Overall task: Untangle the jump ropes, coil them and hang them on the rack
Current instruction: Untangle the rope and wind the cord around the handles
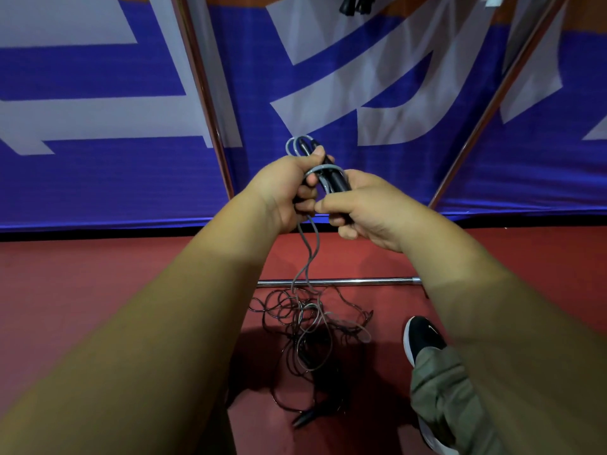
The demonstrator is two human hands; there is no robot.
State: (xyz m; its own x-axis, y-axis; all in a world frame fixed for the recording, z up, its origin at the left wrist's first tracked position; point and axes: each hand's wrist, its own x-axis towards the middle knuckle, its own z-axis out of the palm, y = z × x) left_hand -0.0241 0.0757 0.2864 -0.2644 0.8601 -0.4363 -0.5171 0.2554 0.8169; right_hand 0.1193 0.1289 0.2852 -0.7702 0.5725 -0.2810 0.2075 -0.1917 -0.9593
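grey cord (pixel 323 170): a few loops are gathered against the black handles (pixel 338 183) and held up before the blue banner (pixel 98 178); two strands are let down to the floor.
left hand (pixel 282 188): fingers and thumb are curled tight round the handles and loops.
right hand (pixel 361 208): fingers are curled as well, closed on the lower end of the bundle.
tangle (pixel 308 326): grey and dark cords are heaped on the red floor (pixel 98 290), near the chrome base bar (pixel 361 281) and a black shoe (pixel 422 336).
step: coiling is judged to be under way, with untangling unfinished.
next move: slack must be drawn up and freed from the dark cords before another loop is laid.
rack (pixel 210 103): dark handle-like ends (pixel 356 4) are seen hanging at the top edge.
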